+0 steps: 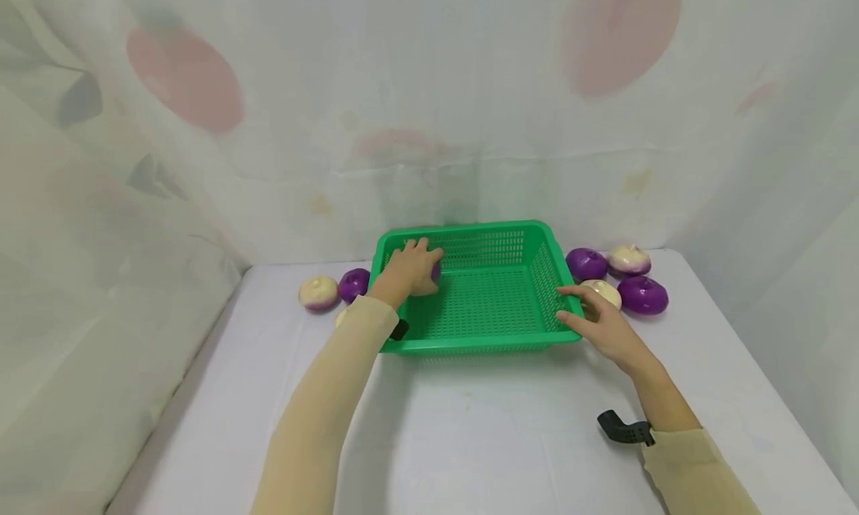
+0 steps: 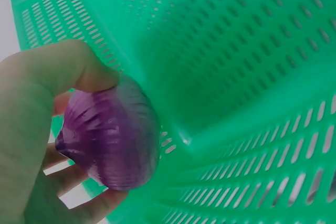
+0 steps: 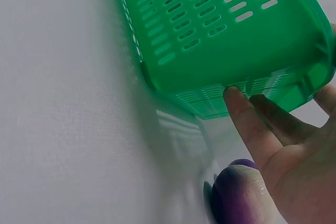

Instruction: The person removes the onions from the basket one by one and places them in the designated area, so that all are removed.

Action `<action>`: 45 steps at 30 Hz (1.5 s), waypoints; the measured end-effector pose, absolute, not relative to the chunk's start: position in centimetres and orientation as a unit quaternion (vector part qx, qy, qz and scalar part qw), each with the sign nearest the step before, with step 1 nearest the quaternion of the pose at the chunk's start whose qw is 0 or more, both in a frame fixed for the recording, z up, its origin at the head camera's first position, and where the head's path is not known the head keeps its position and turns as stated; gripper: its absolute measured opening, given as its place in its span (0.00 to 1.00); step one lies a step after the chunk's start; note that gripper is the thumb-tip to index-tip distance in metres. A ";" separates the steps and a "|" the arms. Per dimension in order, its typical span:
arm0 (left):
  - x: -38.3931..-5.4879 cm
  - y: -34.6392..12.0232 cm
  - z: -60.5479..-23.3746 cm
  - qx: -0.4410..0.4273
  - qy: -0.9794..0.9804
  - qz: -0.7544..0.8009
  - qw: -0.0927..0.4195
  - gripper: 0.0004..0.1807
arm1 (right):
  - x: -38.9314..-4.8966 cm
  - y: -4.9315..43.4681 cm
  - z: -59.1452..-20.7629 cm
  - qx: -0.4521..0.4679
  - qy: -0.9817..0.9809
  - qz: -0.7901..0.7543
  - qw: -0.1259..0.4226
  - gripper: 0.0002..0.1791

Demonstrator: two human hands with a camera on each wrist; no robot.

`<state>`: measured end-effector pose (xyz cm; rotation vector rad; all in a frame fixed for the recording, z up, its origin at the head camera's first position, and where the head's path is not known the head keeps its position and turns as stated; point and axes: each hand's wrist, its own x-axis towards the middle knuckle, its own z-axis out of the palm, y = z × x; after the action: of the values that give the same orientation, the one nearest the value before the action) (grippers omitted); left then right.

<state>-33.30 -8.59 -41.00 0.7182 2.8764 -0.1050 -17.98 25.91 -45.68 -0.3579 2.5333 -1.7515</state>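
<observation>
A green slotted plastic basket (image 1: pixel 470 343) stands on the white-covered table. My left hand (image 1: pixel 414 267) is inside its left end, holding a purple onion (image 2: pixel 113 132) between thumb and fingers close to the basket wall. In the head view that onion (image 1: pixel 436 271) is mostly hidden by the hand. At the basket's right end, my right hand (image 1: pixel 600 325) grips the rim. The right wrist view shows fingers (image 3: pixel 252 124) against the outside of the wall.
Beside the basket's right end lie purple onions (image 1: pixel 644 295) and cream-and-purple bulbs (image 1: pixel 628 259). Left of it are a cream bulb (image 1: pixel 318 293), a purple onion (image 1: pixel 353 284) and another pale bulb, mostly hidden by the left sleeve (image 1: pixel 322 396). A printed curtain (image 1: pixel 429 112) hangs behind.
</observation>
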 end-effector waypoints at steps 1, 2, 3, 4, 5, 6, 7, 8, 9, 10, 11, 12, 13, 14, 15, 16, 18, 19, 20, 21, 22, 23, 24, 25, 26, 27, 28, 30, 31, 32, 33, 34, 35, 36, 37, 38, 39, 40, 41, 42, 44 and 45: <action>-33.2 -8.6 -40.8 0.243 0.966 -0.035 0.085 0.37 | -18.0 25.9 -45.7 -0.115 0.816 -0.565 0.021 0.28; -33.2 -8.5 -40.6 0.245 0.965 -0.033 0.082 0.36 | -18.0 25.9 -45.7 -0.115 0.816 -0.566 0.021 0.28; -33.1 -8.5 -40.5 0.247 0.966 -0.031 0.077 0.35 | -18.0 25.9 -45.7 -0.115 0.815 -0.567 0.021 0.28; -33.1 -8.5 -40.3 0.248 0.966 -0.029 0.074 0.34 | -18.0 25.9 -45.7 -0.115 0.815 -0.568 0.022 0.28; -33.0 -8.5 -40.1 0.249 0.966 -0.026 0.071 0.33 | -18.1 25.9 -45.7 -0.115 0.815 -0.568 0.022 0.28; -33.0 -8.5 -40.0 0.251 0.965 -0.023 0.069 0.33 | -18.1 25.9 -45.7 -0.115 0.815 -0.568 0.021 0.28; -32.9 -8.4 -39.8 0.253 0.965 -0.021 0.066 0.33 | -18.1 25.9 -45.7 -0.115 0.815 -0.568 0.020 0.28; -32.9 -8.4 -39.7 0.254 0.965 -0.019 0.063 0.33 | -18.2 25.9 -45.7 -0.116 0.815 -0.567 0.019 0.28; -32.9 -8.4 -39.6 0.256 0.965 -0.017 0.061 0.33 | -18.2 26.0 -45.7 -0.116 0.816 -0.567 0.017 0.28; -32.9 -8.4 -39.4 0.258 0.964 -0.017 0.058 0.33 | -18.2 26.0 -45.7 -0.116 0.816 -0.566 0.016 0.28; -32.9 -8.4 -39.3 0.260 0.964 -0.016 0.056 0.34 | -18.3 26.0 -45.7 -0.117 0.816 -0.566 0.014 0.27; -32.9 -8.3 -39.2 0.262 0.963 -0.016 0.054 0.34 | -18.3 26.0 -45.8 -0.117 0.815 -0.567 0.013 0.27; -32.9 -8.3 -39.0 0.263 0.963 -0.015 0.053 0.34 | -18.3 26.0 -45.8 -0.117 0.815 -0.568 0.013 0.27; -32.8 -8.3 -38.9 0.265 0.963 -0.014 0.051 0.34 | -18.3 26.0 -45.8 -0.117 0.814 -0.569 0.013 0.27; -32.8 -8.3 -38.7 0.266 0.963 -0.013 0.051 0.34 | -18.3 26.1 -45.8 -0.117 0.814 -0.569 0.013 0.27; -32.7 -8.3 -38.5 0.266 0.963 -0.010 0.050 0.34 | -18.3 26.1 -45.8 -0.117 0.814 -0.569 0.013 0.27; -32.5 -8.3 -38.0 0.268 0.962 -0.004 0.046 0.33 | -18.4 26.1 -45.7 -0.116 0.814 -0.569 0.014 0.27; -32.3 -8.4 -37.8 0.269 0.962 -0.001 0.044 0.32 | -18.4 26.1 -45.7 -0.116 0.815 -0.568 0.015 0.27; -32.2 -8.5 -37.6 0.270 0.962 0.001 0.041 0.32 | -18.4 26.1 -45.7 -0.115 0.815 -0.568 0.015 0.27; -32.1 -8.6 -37.4 0.270 0.962 0.004 0.038 0.32 | -18.4 26.1 -45.7 -0.115 0.815 -0.568 0.016 0.27; -32.0 -8.7 -37.3 0.271 0.962 0.008 0.033 0.32 | -18.4 26.1 -45.6 -0.114 0.815 -0.568 0.017 0.27; -32.0 -8.8 -37.2 0.272 0.962 0.012 0.029 0.32 | -18.4 26.1 -45.6 -0.113 0.816 -0.567 0.017 0.27; -31.9 -9.0 -37.1 0.272 0.962 0.015 0.025 0.32 | -18.4 26.1 -45.6 -0.112 0.817 -0.566 0.018 0.27; -31.9 -9.2 -37.1 0.273 0.962 0.020 0.023 0.32 | -18.4 26.1 -45.6 -0.112 0.818 -0.564 0.017 0.28; -31.9 -9.4 -37.0 0.273 0.961 0.026 0.020 0.31 | -18.4 26.1 -45.6 -0.112 0.818 -0.564 0.017 0.28; -31.8 -9.6 -37.0 0.274 0.961 0.034 0.018 0.31 | -18.4 26.2 -45.7 -0.111 0.819 -0.563 0.017 0.28; -31.8 -9.8 -37.0 0.274 0.961 0.041 0.016 0.31 | -18.3 26.2 -45.6 -0.111 0.820 -0.561 0.017 0.28; -31.6 -10.2 -36.9 0.273 0.960 0.053 0.014 0.30 | -18.3 26.2 -45.6 -0.110 0.821 -0.559 0.018 0.28; -31.4 -10.5 -36.8 0.272 0.960 0.060 0.014 0.30 | -18.3 26.3 -45.6 -0.111 0.820 -0.561 0.018 0.28; -31.3 -10.7 -36.7 0.269 0.961 0.065 0.013 0.30 | -18.3 26.2 -45.5 -0.112 0.820 -0.561 0.019 0.28; -31.2 -10.9 -36.6 0.267 0.961 0.070 0.012 0.30 | -18.3 26.2 -45.5 -0.112 0.820 -0.560 0.020 0.28; -31.1 -11.1 -36.4 0.266 0.961 0.073 0.012 0.30 | -18.3 26.2 -45.5 -0.112 0.820 -0.560 0.019 0.28; -31.0 -11.3 -36.3 0.265 0.961 0.074 0.012 0.30 | -18.3 26.2 -45.5 -0.112 0.821 -0.560 0.019 0.28; -30.8 -11.5 -36.1 0.264 0.961 0.078 0.013 0.30 | -18.2 26.2 -45.4 -0.112 0.821 -0.560 0.019 0.28; -30.7 -11.7 -36.0 0.263 0.961 0.078 0.012 0.30 | -18.2 26.2 -45.4 -0.112 0.821 -0.560 0.018 0.27; -30.6 -11.9 -35.9 0.263 0.962 0.078 0.011 0.30 | -18.2 26.2 -45.4 -0.112 0.821 -0.560 0.018 0.27; -30.5 -12.0 -35.7 0.263 0.962 0.077 0.010 0.30 | -18.2 26.1 -45.4 -0.112 0.820 -0.561 0.018 0.27; -30.4 -12.3 -35.6 0.263 0.962 0.077 0.008 0.30 | -18.2 26.1 -45.4 -0.112 0.820 -0.561 0.017 0.27; -30.3 -12.5 -35.5 0.263 0.961 0.079 0.007 0.30 | -18.2 26.1 -45.4 -0.113 0.821 -0.560 0.016 0.27; -30.2 -12.7 -35.5 0.263 0.962 0.079 0.005 0.30 | -18.2 26.1 -45.4 -0.113 0.821 -0.560 0.016 0.27; -30.0 -13.2 -35.4 0.263 0.961 0.081 0.000 0.30 | -18.2 26.1 -45.4 -0.115 0.820 -0.561 0.015 0.27; -29.9 -13.4 -35.3 0.263 0.961 0.084 -0.002 0.30 | -18.2 26.0 -45.4 -0.115 0.820 -0.561 0.014 0.26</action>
<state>-29.86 -13.42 -35.32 0.8276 3.0231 0.2628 -18.21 26.04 -45.38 -0.3584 2.5528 -1.7468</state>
